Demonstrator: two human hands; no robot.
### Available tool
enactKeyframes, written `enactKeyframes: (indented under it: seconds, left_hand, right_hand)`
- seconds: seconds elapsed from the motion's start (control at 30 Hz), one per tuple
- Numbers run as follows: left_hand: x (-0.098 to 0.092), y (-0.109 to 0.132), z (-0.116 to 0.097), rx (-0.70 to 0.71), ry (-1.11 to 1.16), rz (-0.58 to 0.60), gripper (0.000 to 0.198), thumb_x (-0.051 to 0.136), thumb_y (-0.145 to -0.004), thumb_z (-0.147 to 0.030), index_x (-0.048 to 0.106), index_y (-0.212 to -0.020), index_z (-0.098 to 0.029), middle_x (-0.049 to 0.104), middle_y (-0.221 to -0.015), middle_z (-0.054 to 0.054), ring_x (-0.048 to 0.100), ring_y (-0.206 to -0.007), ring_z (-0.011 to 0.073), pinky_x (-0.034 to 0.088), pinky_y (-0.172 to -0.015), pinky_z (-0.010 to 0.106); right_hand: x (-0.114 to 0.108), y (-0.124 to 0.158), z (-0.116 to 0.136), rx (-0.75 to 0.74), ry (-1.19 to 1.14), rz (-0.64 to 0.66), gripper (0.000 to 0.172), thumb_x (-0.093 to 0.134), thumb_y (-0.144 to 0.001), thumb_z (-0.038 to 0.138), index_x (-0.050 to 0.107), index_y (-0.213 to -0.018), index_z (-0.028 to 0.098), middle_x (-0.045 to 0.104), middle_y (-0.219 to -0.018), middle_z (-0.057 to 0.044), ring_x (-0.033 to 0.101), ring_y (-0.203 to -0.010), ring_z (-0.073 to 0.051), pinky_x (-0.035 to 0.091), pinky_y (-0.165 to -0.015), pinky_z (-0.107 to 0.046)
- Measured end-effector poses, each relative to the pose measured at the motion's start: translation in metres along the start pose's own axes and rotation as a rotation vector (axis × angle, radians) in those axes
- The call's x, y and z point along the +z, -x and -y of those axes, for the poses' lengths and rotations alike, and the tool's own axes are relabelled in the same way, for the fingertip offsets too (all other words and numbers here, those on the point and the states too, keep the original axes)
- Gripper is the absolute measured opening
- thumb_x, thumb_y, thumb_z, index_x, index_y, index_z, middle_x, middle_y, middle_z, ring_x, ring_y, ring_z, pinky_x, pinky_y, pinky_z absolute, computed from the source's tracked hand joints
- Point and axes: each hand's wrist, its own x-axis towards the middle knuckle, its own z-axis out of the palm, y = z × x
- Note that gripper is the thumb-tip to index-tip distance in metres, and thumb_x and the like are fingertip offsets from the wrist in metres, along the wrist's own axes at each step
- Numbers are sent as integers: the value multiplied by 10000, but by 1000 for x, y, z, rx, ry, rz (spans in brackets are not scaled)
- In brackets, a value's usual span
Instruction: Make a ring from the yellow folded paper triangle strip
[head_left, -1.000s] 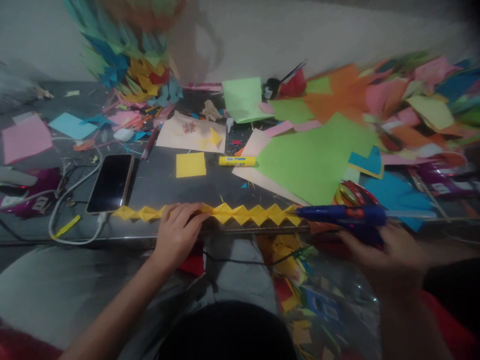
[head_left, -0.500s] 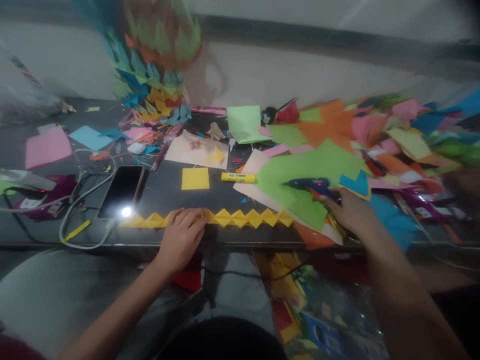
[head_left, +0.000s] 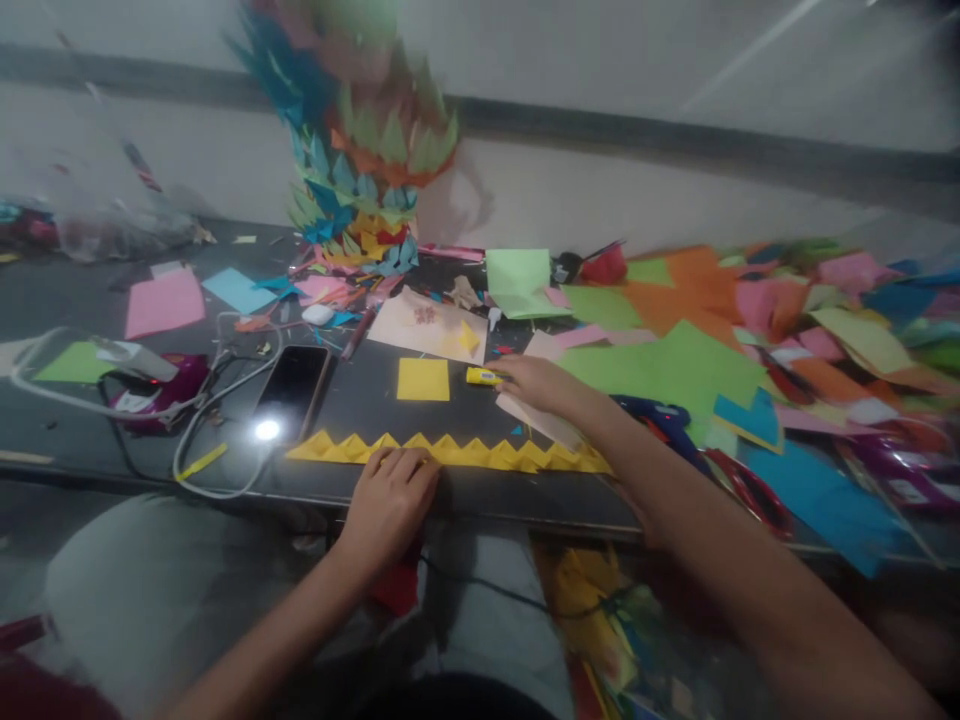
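Gone from the blue glue gun (head_left: pixel 664 415), the right hand (head_left: pixel 534 383) now reaches over to the yellow glue stick (head_left: pixel 482 376), leaving the gun lying beyond the forearm. From where I stand, the left end of the counter (head_left: pixel 82 415) holds one purple device, then one phone (head_left: pixel 291 388) with a bright light at its near edge. Next comes one folded yellow paper strip (head_left: pixel 480 456), lying along the counter's front edge; its peaks look like about ten, but some blur together. The left hand (head_left: pixel 394 488) rests palm down on its near edge, fingers loosely bent; I can't tell whether they pinch it. I'd judge the strip light, springy and easily crushed, best held by its flat lower edge, away from the peaks. Just behind lies one yellow square (head_left: pixel 424 380), then the single glue stick, probably light, stiff and smooth, suited to a grip around the barrel. The right hand's fingers bend over its right end, though how firmly they close is hidden. Farther right, one glue gun, then a second purple device.
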Motion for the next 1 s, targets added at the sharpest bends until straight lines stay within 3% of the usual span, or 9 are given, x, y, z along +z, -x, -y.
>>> enactKeyframes:
  seconds: [0.13,0.3,0.37,0.47,0.6,1.0]
  left_hand:
    - [1,12,3,-13,98,-27,155,473,-895,-163,597,-987,-173,667,-995,48,606,-927,169,407,-919,364]
    - [3,18,6,-72,169,-39,134,439,-886,-128,549,-961,-142,635,-1009,87,579,-970,187,435,-908,348]
    - [2,18,6,-88,169,-49,124,428,-877,-115,534,-936,-142,624,-987,96,573,-956,194,449,-876,342]
    - [1,17,6,-102,166,-33,133,419,-865,-95,515,-935,-155,618,-963,84,571,-925,190,437,-881,349]
    - [-1,17,6,-125,173,-11,138,420,-853,-80,504,-921,-166,619,-959,71,574,-933,185,406,-915,360]
    - [-5,12,1,-144,109,34,149,438,-842,-100,544,-924,-165,639,-957,69,596,-921,196,359,-958,391]
  right_hand:
    - [-11,1,18,-50,-25,-29,342,481,-842,146,531,-1181,140,636,-1128,-131,634,-928,-216,505,-707,-310]
    - [-20,4,69,-504,-64,20,373,403,-857,64,537,-1190,163,616,-1202,-74,541,-1144,-181,417,-975,-362]
    - [-16,5,84,-589,-11,80,381,396,-883,92,520,-1232,186,592,-1249,-55,507,-1194,-179,393,-1007,-383]
    - [-4,11,96,-580,86,124,355,400,-905,144,537,-1231,179,552,-1296,-67,486,-1220,-185,392,-1011,-374]
    - [6,27,95,-547,112,76,416,391,-882,144,489,-1286,131,485,-1354,-101,435,-1265,-203,355,-1041,-402]
    - [-4,79,62,-457,93,57,382,457,-823,188,583,-1183,205,581,-1264,-58,522,-1165,-217,355,-999,-451]
